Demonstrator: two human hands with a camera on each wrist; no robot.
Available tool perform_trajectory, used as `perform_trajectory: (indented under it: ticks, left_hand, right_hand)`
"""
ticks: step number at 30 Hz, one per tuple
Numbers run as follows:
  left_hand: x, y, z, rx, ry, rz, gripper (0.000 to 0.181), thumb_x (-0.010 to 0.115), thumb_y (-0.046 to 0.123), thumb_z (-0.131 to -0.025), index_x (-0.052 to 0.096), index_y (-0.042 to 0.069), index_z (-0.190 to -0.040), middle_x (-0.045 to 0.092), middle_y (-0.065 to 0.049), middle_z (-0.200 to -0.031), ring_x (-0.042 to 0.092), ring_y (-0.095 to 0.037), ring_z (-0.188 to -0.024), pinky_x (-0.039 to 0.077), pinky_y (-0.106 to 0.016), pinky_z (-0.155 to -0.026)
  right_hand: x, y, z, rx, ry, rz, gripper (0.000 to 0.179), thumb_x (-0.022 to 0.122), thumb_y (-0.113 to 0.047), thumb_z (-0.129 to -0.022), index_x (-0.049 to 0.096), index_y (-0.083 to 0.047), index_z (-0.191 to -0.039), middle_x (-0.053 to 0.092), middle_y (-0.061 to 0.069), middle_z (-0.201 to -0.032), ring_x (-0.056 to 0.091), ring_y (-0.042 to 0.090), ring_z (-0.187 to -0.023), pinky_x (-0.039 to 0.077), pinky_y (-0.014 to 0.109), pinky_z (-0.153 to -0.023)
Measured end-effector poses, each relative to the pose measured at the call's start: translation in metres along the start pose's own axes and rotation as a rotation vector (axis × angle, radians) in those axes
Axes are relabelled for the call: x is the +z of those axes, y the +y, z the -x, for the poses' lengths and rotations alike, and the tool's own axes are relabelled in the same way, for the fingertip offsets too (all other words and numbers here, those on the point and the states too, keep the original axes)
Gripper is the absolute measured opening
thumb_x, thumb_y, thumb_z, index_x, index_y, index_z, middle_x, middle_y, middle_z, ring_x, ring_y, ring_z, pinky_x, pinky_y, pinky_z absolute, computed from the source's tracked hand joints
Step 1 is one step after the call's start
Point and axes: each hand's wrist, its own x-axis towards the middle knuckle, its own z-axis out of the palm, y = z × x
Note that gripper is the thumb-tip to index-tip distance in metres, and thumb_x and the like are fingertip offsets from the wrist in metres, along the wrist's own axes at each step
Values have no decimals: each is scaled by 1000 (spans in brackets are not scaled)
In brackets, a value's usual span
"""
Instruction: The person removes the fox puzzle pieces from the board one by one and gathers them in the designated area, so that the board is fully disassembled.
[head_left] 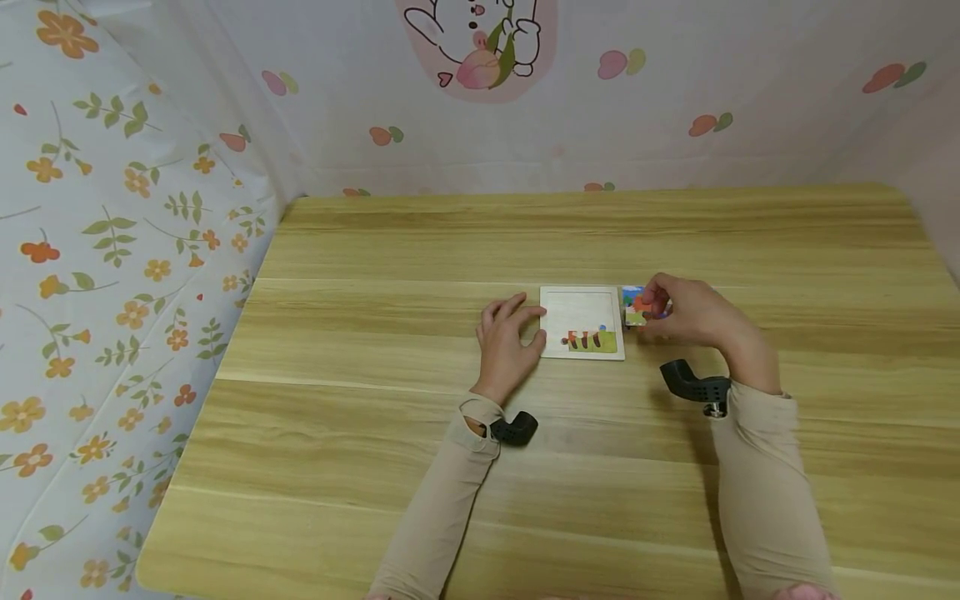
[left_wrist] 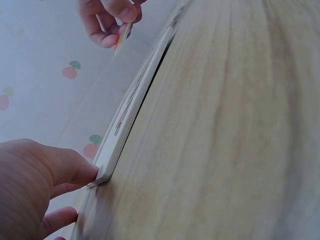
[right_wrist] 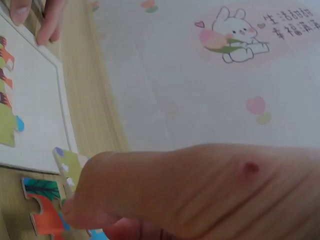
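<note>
A white square puzzle board [head_left: 577, 312] with a raised border lies on the table. Joined puzzle pieces [head_left: 592, 342], green with orange and dark stripes, fill its lower right part. My left hand [head_left: 506, 343] rests at the board's left edge, thumb and fingertips touching the border. Just right of the board, my right hand [head_left: 693, 312] pinches a puzzle piece [right_wrist: 72, 167], green with white flowers, tilted above the table. Beneath that hand lie loose puzzle pieces [right_wrist: 45, 212] in orange, green and blue, partly covered by the fingers.
The wood-grain table [head_left: 375, 333] reaches back to a white curtain [head_left: 487, 142] with fruit and rabbit prints. A flower-patterned cloth [head_left: 135, 292] hangs along the left side. Black wrist mounts [head_left: 693, 387] sit on both forearms.
</note>
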Motion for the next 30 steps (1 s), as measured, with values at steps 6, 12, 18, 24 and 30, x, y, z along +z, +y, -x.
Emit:
perform_trajectory:
  ticks: [6,12,18,24,30]
  left_hand:
    - [0,-1,0,4,1,12,25,66,14,-81,69,14,-106,49,-6,-134,32,-27,-121,23,-46,-95]
    - [0,-1,0,2,0,9,25,66,14,-81,69,14,-106,49,-6,-134,32,-27,-121,22,-46,-96]
    - [0,-1,0,-2,-7,1,26,66,14,-81,69,14,-106,49,-6,-135,32,-27,-122,21,-45,-97]
    - [1,-1,0,4,-3,6,26,65,14,-81,69,13,-106,49,-7,-134,32,-27,-122,21,-46,-97]
    - [1,-2,0,13,1,-3,25,65,14,-81,69,14,-106,49,-7,-134,32,-27,-122,19,-46,-99]
  right_hand:
    - [-1,3,2,16,-50,-27,31,71,-7,-74,51,2,-96,52,9,-83,48,23,-74,39,34,-64]
    - [0,5,2,45,-129,-31,28,68,-7,-75,50,3,-95,51,9,-82,47,22,-74,39,33,-62]
    - [2,5,3,69,-207,-73,34,72,-9,-72,48,1,-94,49,8,-82,45,21,-74,39,33,-61]
    - [4,6,3,117,-272,-119,34,69,-6,-71,46,1,-95,46,8,-78,44,17,-55,39,31,-50]
    - [5,7,3,139,-304,-167,29,63,-2,-73,44,2,-95,45,7,-75,41,16,-50,39,30,-48]
